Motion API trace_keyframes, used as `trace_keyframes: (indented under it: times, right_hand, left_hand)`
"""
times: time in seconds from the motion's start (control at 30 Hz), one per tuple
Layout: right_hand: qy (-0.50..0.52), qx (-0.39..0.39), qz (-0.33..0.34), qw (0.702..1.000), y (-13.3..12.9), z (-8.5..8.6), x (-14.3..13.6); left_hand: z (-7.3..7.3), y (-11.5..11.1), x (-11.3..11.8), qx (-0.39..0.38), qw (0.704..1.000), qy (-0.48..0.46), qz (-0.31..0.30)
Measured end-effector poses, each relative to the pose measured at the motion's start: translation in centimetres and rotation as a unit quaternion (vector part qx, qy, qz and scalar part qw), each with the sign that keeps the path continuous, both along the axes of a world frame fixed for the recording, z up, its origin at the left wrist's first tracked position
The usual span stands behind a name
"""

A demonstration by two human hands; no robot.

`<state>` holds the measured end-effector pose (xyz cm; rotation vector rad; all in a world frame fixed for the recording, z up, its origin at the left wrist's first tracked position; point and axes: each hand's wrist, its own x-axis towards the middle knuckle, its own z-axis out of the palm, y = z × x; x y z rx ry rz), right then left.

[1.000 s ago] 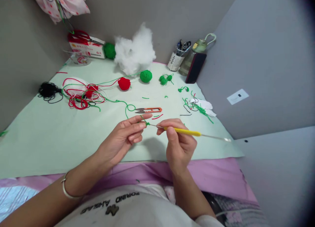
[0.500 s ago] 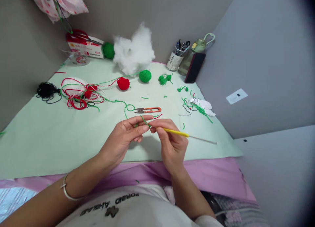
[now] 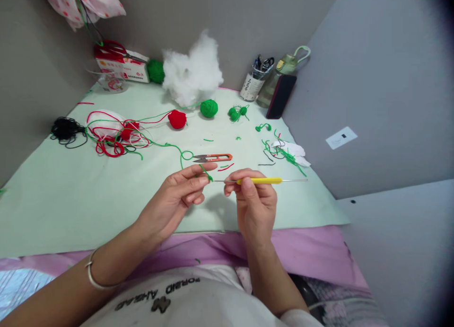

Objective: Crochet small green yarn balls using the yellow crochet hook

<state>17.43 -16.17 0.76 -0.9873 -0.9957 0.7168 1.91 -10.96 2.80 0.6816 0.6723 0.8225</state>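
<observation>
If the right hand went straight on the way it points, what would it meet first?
Probably the green yarn held in the left hand, with the yellow-handled hook pointing at it; depth is unclear.

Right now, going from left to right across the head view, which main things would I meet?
Black yarn bundle, white yarn ball, left hand with green yarn, right hand with yellow-handled hook, dark phone, white card on the wall.
</observation>
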Motion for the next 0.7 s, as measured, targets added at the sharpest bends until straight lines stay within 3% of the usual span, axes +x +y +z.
trace_keyframes:
  times: [0.2, 0.57, 0.7]
  right_hand:
    - [-0.077, 0.005, 0.005, 0.997, 0.13, 0.08, -0.18]
    - [-0.081, 0.003, 0.017, 0.997, 0.08, 0.33, 0.09]
    - [-0.026, -0.031, 0.027, 0.999, 0.20, -0.32, 0.47]
  left_hand:
    - [-0.15, -0.55, 0.14, 0.080, 0.994, 0.066, -0.028]
    - [-0.17, 0.16, -0.02, 0.111, 0.989, 0.079, -0.048]
    - [-0.20, 0.13, -0.08, 0.109, 0.988, 0.094, -0.053]
